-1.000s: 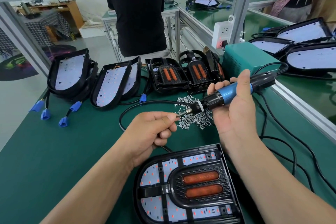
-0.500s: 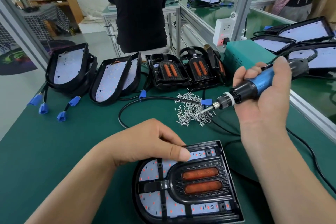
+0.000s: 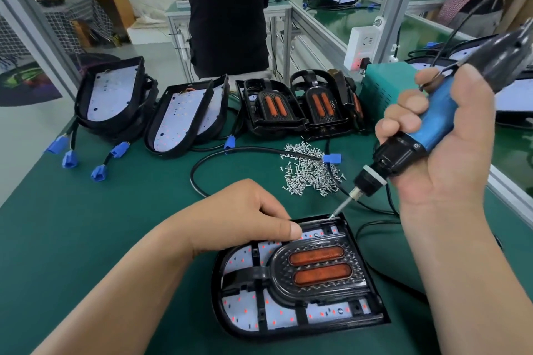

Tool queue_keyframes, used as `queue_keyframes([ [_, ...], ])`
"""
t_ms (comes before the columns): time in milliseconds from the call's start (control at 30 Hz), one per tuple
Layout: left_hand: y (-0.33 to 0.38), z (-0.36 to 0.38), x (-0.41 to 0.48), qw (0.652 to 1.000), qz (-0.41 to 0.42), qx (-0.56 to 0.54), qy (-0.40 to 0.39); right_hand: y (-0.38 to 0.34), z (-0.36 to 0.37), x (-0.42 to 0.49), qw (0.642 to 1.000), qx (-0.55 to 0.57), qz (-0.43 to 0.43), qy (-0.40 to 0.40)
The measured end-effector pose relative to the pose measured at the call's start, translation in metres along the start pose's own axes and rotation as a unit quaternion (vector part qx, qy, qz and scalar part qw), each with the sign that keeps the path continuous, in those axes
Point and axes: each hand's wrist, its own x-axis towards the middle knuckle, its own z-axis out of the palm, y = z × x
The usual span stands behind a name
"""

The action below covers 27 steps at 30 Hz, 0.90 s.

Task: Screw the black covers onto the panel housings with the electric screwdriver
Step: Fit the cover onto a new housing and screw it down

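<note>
A black panel housing (image 3: 372, 323) lies on the green mat right in front of me. Its black cover (image 3: 284, 265) with two orange lenses sits in it over the white LED board. My left hand (image 3: 245, 216) holds the housing's far edge, thumb laid on top and fingers curled behind. My right hand (image 3: 450, 158) grips the blue electric screwdriver (image 3: 432, 121), tilted down to the left. Its bit tip touches the housing's far right corner. A pile of small silver screws (image 3: 311, 173) lies just beyond the housing.
Two open housings (image 3: 178, 118) and two covered ones (image 3: 274, 106) stand in a row at the back. Blue connectors (image 3: 69, 158) and a black cable (image 3: 202, 164) lie on the mat. A green power box (image 3: 377, 89) stands right. A person (image 3: 227, 8) stands behind the bench.
My left hand left the bit, dropped to the housing's far edge and stayed there. My right hand swung the screwdriver up and then down until the bit met the far right corner.
</note>
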Motion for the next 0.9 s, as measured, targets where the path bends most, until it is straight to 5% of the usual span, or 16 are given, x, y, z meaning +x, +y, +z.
queue_keyframes([
  [200, -0.002, 0.002, 0.004, 1.000, -0.002, 0.003, 0.026, 0.002, -0.007, 0.004, 0.993, -0.079, 0.004, -0.085],
  [733, 0.004, 0.002, 0.000, 1.000, -0.005, 0.004, 0.025, 0.009, -0.003, 0.001, 0.990, -0.106, -0.003, -0.092],
  [900, 0.004, 0.004, 0.002, 0.999, 0.000, 0.010, 0.033, 0.011, -0.005, 0.001, 0.983, -0.101, 0.002, -0.152],
])
